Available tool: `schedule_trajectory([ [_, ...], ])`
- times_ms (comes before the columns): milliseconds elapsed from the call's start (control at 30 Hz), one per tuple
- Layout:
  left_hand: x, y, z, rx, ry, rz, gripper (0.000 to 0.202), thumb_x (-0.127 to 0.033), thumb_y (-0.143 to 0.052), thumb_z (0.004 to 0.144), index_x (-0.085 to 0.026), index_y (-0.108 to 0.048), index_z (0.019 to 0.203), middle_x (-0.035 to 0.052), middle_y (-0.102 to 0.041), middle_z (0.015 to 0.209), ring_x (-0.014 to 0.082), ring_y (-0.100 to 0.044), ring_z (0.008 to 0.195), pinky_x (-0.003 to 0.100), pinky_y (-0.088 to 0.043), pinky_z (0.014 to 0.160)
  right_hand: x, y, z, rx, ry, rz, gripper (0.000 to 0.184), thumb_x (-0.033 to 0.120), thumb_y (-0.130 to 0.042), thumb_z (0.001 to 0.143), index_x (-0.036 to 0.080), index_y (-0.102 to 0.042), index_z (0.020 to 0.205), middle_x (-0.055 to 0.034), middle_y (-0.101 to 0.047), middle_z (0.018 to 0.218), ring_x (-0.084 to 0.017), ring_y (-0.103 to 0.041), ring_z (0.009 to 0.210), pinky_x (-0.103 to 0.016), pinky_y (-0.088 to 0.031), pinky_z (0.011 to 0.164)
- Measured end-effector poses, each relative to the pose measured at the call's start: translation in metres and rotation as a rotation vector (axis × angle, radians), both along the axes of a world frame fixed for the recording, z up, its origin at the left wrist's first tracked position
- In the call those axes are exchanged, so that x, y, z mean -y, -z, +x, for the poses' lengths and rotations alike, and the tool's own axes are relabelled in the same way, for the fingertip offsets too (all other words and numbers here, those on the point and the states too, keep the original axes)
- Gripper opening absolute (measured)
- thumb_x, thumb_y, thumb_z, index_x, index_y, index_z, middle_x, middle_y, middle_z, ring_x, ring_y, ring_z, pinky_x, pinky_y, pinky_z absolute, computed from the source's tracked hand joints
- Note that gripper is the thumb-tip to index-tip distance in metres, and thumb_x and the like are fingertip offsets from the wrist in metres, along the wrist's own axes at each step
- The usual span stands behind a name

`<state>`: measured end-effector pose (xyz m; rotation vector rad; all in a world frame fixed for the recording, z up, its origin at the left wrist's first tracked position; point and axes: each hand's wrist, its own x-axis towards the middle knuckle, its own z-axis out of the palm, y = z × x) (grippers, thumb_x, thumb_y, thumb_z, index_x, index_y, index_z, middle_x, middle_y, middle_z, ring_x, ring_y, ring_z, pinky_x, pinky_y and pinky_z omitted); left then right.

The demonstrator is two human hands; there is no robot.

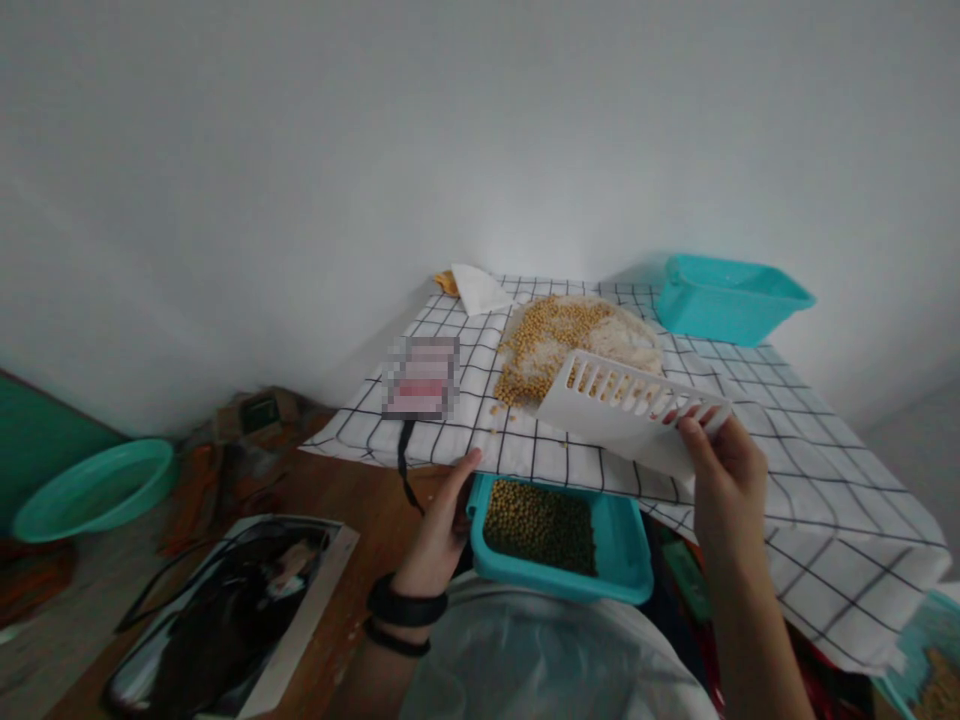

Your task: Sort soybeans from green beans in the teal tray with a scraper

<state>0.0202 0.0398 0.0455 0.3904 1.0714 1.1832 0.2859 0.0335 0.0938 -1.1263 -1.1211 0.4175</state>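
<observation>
My right hand [718, 462] grips one end of a white slotted plastic scoop [626, 408], held tilted above the table edge with several soybeans in it. My left hand [442, 530], with dark bands on the wrist, holds the left rim of a teal rectangular tub [622, 560] that contains soybeans and sits just below the table edge, against my body. Beyond the scoop, a pile of soybeans mixed with white rice [570, 340] lies on the black-and-white checked cloth [787, 420].
An empty-looking teal tub [727, 295] stands at the table's far right near the wall. A white paper [480, 288] lies at the far edge. A teal basin [94, 488] and a dark framed picture [232, 610] sit on the floor at left. Another teal container [926, 665] shows at lower right.
</observation>
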Motion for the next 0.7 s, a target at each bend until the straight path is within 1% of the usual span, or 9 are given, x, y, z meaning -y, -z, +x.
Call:
schedule_trajectory([
  [133,0.0,-0.001,0.001,0.008,-0.001,-0.026,0.043,-0.049,-0.089,0.059,-0.021,-0.058,0.063,-0.0088,-0.055,0.05,0.008,-0.05,0.045,0.021,-0.042,0.048,0.005,0.0,0.001,0.0,-0.005,-0.006,0.016,0.036,-0.069,0.089,0.022,-0.068,0.081,-0.0006,-0.067,0.084,-0.016,-0.06,0.08,-0.028,-0.042,0.072],
  [267,0.0,-0.001,0.001,0.012,0.005,-0.033,0.047,-0.05,-0.089,0.058,-0.023,-0.051,0.057,-0.0101,-0.049,0.045,0.007,-0.045,0.042,0.02,-0.04,0.046,0.012,-0.002,0.0,-0.03,-0.037,-0.057,0.017,0.037,-0.071,0.088,0.022,-0.07,0.081,-0.0009,-0.067,0.083,-0.017,-0.06,0.079,-0.027,-0.042,0.07],
  [367,0.0,0.001,-0.001,0.009,0.001,-0.034,0.046,-0.048,-0.088,0.06,-0.023,-0.049,0.055,-0.0096,-0.05,0.045,0.0071,-0.044,0.042,0.02,-0.038,0.044,0.014,-0.003,0.0,-0.075,-0.078,-0.109,0.016,0.037,-0.072,0.086,0.022,-0.07,0.081,-0.0012,-0.067,0.083,-0.017,-0.06,0.077,-0.027,-0.042,0.067],
  [500,0.0,0.006,-0.002,0.006,-0.005,-0.029,0.048,-0.049,-0.089,0.059,-0.023,-0.049,0.056,-0.0095,-0.051,0.046,0.0075,-0.046,0.043,0.02,-0.04,0.046,0.008,-0.004,-0.001,-0.141,-0.079,-0.041,0.015,0.035,-0.073,0.086,0.022,-0.07,0.081,-0.0015,-0.068,0.086,-0.017,-0.061,0.08,-0.029,-0.043,0.073],
  [567,0.0,0.007,-0.002,0.005,0.0,-0.027,0.052,-0.052,-0.089,0.057,-0.023,-0.046,0.055,-0.011,-0.046,0.044,0.0059,-0.041,0.04,0.019,-0.035,0.042,0.003,-0.004,-0.003,-0.123,-0.061,-0.016,0.014,0.035,-0.072,0.086,0.022,-0.069,0.08,-0.001,-0.068,0.085,-0.017,-0.061,0.08,-0.028,-0.042,0.073],
  [700,0.0,0.004,-0.001,-0.004,0.01,-0.002,0.057,-0.053,-0.089,0.058,-0.022,-0.042,0.054,-0.0123,-0.04,0.043,0.0029,-0.033,0.038,0.017,-0.024,0.039,-0.007,-0.003,-0.009,-0.069,-0.038,-0.034,0.016,0.037,-0.069,0.088,0.022,-0.07,0.083,-0.0007,-0.069,0.087,-0.017,-0.062,0.082,-0.027,-0.042,0.074],
])
